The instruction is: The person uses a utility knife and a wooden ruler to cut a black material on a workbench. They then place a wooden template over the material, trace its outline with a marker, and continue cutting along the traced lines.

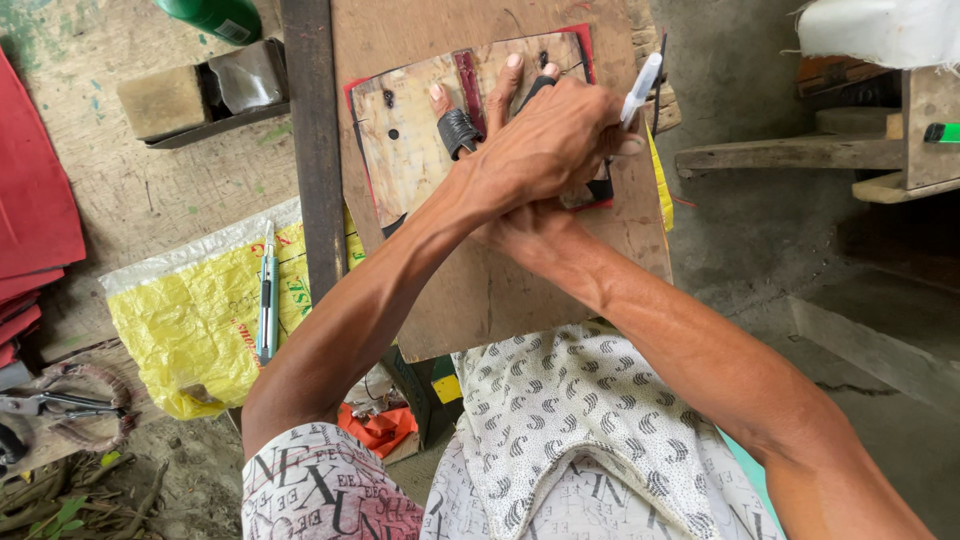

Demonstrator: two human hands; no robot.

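Fingers (512,75) of the left hand (545,150) lie spread and pressed flat on one worn brown template (410,140), which rests over a red sheet (585,45) on one wooden board (480,290) across the lap. Two of those fingers wear black wraps, one thick band (459,131) and one thinner strip (538,88). Crossing beneath the left wrist, the right hand (600,150) is mostly hidden; it pinches one white pen (641,88) at the template's right edge, tip down. To the left, one yellow sack (195,315) lies on the bench with one blue utility knife (266,295) on it. One pair of scissors (50,405) sits at the far left, below a stack of red sheets (30,220). One green bottle (215,15) and one wooden block (165,100) lie at the top.
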